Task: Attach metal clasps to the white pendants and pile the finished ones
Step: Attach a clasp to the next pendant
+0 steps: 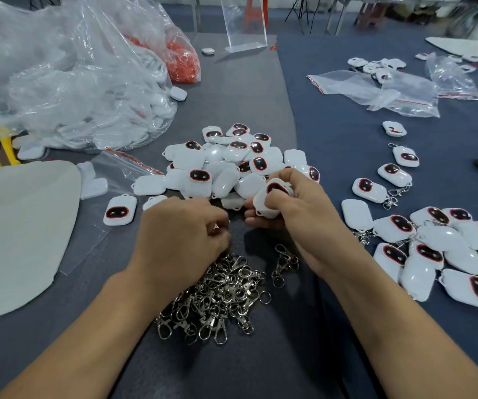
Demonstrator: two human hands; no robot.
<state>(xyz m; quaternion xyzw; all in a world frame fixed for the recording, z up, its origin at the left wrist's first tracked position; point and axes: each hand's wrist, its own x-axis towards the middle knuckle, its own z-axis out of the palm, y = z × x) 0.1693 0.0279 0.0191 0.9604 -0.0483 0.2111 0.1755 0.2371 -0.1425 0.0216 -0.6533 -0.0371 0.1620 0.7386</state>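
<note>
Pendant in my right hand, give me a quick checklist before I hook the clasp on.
1. Pendant held in the right hand: ok.
2. Clasp in the left hand: cannot tell, the fingers hide it.
3. Pendant's loop facing the left hand: cannot tell.
4. Spare clasps within reach, below the hands: ok.
5. Finished pile on the right with room to add: ok.
6. Unfinished pendants waiting ahead: ok.
</note>
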